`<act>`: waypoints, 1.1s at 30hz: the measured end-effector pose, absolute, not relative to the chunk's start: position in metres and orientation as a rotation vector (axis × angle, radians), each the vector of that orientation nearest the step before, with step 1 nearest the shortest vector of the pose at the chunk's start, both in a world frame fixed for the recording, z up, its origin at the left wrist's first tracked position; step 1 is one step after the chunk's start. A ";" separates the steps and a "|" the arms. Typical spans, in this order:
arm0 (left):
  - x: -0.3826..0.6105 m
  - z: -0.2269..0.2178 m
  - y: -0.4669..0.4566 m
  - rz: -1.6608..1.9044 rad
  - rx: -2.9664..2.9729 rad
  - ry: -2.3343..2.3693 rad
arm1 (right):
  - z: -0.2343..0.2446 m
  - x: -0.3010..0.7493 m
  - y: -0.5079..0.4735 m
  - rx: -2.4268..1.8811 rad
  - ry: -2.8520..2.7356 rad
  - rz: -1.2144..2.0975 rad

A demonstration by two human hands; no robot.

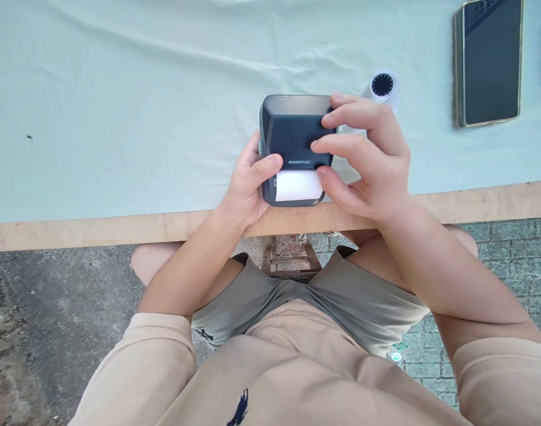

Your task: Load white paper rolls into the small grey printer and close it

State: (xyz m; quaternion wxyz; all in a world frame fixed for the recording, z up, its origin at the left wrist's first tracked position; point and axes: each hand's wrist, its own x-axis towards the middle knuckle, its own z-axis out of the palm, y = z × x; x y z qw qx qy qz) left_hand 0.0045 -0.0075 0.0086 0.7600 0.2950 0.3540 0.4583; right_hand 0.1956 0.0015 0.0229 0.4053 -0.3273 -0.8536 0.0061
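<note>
A dark grey label printer (292,133) stands near the front edge of the table, with a white label (298,185) sticking out of its slot. My left hand (246,186) grips the printer's left side, thumb laid across its front. My right hand (366,157) holds the right side, fingers curled over the top and thumb beside the label. A white label roll (383,87) lies just behind my right hand.
A pale cloth (119,106) covers the table, and a bare wooden edge (97,231) runs along the front. A dark phone in a case (490,59) lies at the back right. My knees and a wooden stool frame (290,260) show below the table.
</note>
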 end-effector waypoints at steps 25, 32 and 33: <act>0.005 -0.003 -0.006 1.084 0.787 0.673 | 0.022 0.191 -0.011 -1.137 -1.700 1.160; 0.004 -0.003 -0.006 1.062 0.779 0.697 | 0.014 0.193 -0.007 -1.080 -1.642 1.253; 0.004 -0.002 -0.006 1.061 0.777 0.701 | 0.014 0.194 -0.007 -1.076 -1.640 1.258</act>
